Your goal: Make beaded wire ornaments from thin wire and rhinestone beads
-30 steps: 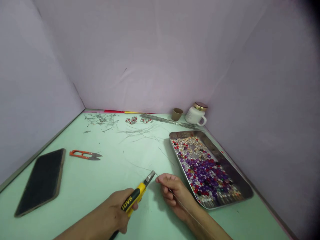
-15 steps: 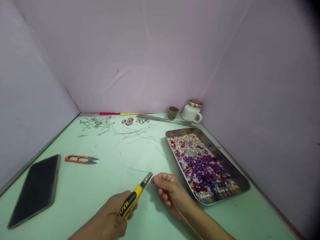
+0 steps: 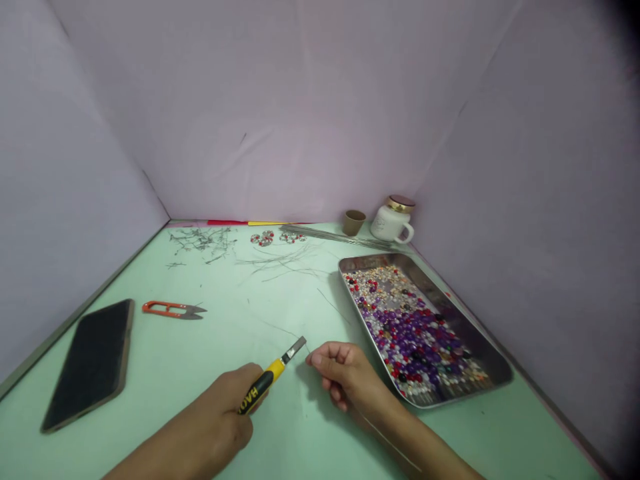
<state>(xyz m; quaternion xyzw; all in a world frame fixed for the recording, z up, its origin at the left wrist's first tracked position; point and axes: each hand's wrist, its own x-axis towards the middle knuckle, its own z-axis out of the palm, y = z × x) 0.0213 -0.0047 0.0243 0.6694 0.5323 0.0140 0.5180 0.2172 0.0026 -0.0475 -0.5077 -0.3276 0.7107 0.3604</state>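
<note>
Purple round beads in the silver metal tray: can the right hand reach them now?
Likely yes: the silver tray stands open beside the right hand, with nothing over the purple beads, though that hand holds a thin grey wire.

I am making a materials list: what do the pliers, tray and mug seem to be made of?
The pliers: grey, metallic tip; black-and-yellow handle, smooth like plastic, possibly rubber. The tray: bare metal, perhaps steel, as its grey walls show streaky reflections. The mug: smooth and white, likely ceramic; its lid has a shiny gold band, metal or metal-coloured plastic.
</note>
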